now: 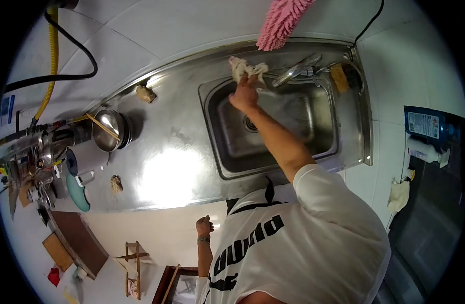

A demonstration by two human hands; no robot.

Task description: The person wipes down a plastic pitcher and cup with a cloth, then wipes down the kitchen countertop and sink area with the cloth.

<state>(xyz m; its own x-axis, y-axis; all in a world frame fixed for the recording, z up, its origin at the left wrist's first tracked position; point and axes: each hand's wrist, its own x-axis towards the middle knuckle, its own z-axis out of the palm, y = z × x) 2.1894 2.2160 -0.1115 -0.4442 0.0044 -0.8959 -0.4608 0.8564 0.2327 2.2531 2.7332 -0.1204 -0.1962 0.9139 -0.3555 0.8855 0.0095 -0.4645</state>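
Note:
My right hand (245,95) reaches over the sink (226,162) to its far left rim. Its fingers press down on a crumpled, off-white rag (241,68) lying on the steel ledge. Just right of the rag is the metal faucet (297,70), its spout angled over the basin. My left hand (204,226) hangs low in front of the counter's near edge, curled into a fist with a watch on the wrist. I see nothing in it. The basin holds no visible dishes, and its drain (250,124) is partly behind my forearm.
Stacked metal bowls (106,131) with chopsticks stand left on the steel counter (176,121). Two crumpled brownish pieces (146,94) lie nearby. A sponge (339,77) and dark brush sit behind the faucet. A pink microfiber duster (282,23) hangs above. Blue bottle (423,125) at right.

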